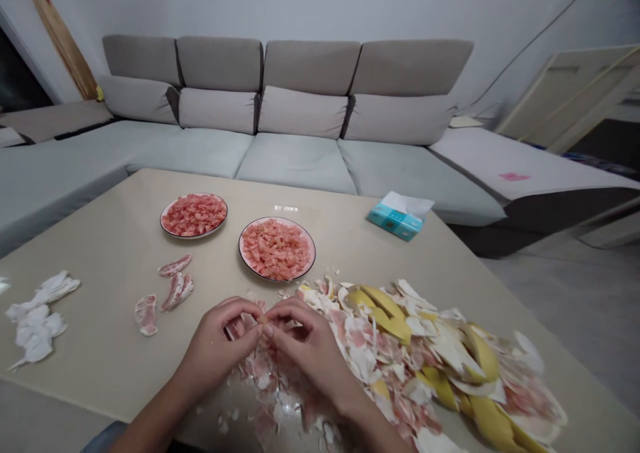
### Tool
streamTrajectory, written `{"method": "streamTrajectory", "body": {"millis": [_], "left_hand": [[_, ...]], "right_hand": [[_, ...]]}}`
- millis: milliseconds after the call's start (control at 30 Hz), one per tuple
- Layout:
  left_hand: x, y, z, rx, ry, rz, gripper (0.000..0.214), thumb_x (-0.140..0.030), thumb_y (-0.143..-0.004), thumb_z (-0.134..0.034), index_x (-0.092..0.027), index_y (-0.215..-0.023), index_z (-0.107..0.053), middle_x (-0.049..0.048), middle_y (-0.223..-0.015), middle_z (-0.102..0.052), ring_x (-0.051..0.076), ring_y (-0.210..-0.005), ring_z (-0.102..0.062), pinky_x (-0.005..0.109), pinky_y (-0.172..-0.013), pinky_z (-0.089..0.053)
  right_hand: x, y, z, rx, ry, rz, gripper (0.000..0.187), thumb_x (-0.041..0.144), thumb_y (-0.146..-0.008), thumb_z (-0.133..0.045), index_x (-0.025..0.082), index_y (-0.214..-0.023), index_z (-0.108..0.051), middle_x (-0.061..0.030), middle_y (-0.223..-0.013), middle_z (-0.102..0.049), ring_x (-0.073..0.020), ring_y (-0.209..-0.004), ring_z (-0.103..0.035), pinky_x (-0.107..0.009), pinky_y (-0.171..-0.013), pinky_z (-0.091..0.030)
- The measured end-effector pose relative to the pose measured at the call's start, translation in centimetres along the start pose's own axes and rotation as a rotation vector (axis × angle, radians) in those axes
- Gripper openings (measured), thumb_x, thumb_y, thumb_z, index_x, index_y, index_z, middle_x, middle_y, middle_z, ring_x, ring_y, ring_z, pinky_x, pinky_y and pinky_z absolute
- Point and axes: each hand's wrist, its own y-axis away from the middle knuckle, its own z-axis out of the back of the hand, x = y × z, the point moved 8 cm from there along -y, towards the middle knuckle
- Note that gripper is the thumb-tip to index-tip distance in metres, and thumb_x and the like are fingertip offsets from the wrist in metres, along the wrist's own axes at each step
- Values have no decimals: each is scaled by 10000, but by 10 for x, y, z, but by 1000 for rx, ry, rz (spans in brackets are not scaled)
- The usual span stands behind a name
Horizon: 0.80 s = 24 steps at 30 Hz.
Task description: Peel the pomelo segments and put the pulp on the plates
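Note:
My left hand (pixel 220 339) and my right hand (pixel 310 346) meet at the front of the table, fingertips pinched together around a small piece of pomelo segment (pixel 263 319). Fingers partly hide it. Beneath them lie scraps of pale membrane (pixel 263 369). Loose pomelo segments (pixel 175 291) rest to the left of my left hand. Beyond my hands sits a dark-rimmed plate (pixel 241 243) heaped with peeled pink pulp (pixel 277 247). Farther left stands a second plate (pixel 193 237) of pulp (pixel 195 214).
A large pile of yellow rind (pixel 383 309) and white pith spreads over the table's right side. Crumpled tissues (pixel 37 326) lie at the left. A blue tissue pack (pixel 395 219) is at the back right of the table (pixel 115 239). Behind stands a grey sofa (pixel 295 163).

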Motion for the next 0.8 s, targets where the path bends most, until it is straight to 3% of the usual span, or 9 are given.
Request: {"method": "streamTrajectory", "body": {"millis": [133,233,300,433,567,700,800], "left_hand": [[1,0,-2,9,10,5,132,-209,-739,-626,-201,-836,-715,24,-846,-679,130,-598,-504,213,-573,-397],[5,0,-5,33,45,30,145,-207,-737,-617,-199,-847,-712,19,-827,-677,126,-582,-493,208,-558,-391],[7,0,-7,48,63,46,147,-219,-736,-626,-194,-853,-710,6,-751,-653,124,-568,-482,204,-546,-382],[13,0,-8,52,116,112,172,-282,-738,-659,-182,-874,-696,-52,-543,-497,113,-504,-432,194,-495,-345],[14,2,-10,79,219,191,208,-346,-752,-666,-176,-871,-657,-79,-491,-429,96,-440,-398,186,-443,-336],[12,2,-10,83,313,215,229,-363,-741,-686,-177,-869,-651,-58,-522,-506,100,-446,-438,189,-439,-361],[13,2,-8,61,368,190,226,-355,-726,-704,-171,-849,-656,-18,-635,-605,108,-510,-495,193,-482,-388]], "right_hand": [[7,1,1,-16,180,124,76,206,-795,-651,192,-821,-721,-20,-726,-678,-139,-628,-600,-223,-563,-453],[11,3,-1,-63,248,233,101,125,-722,-632,183,-773,-696,-6,-668,-642,-126,-575,-569,-215,-542,-437],[8,4,-1,-92,221,212,103,111,-682,-625,177,-738,-681,8,-626,-607,-114,-533,-534,-205,-510,-417],[-13,2,-3,-87,-48,-32,28,195,-717,-650,169,-711,-658,24,-580,-573,-96,-478,-477,-196,-456,-371],[-35,2,-12,-16,-431,-205,208,367,-768,-700,175,-747,-623,29,-570,-588,-106,-468,-513,-221,-482,-419],[-41,0,-19,38,-697,-262,321,461,-775,-709,177,-695,-582,67,-459,-501,-92,-412,-477,-210,-465,-414],[-35,-3,-15,4,-799,-245,374,468,-794,-687,174,-619,-536,72,-463,-447,-71,-404,-413,-181,-429,-374]]}}
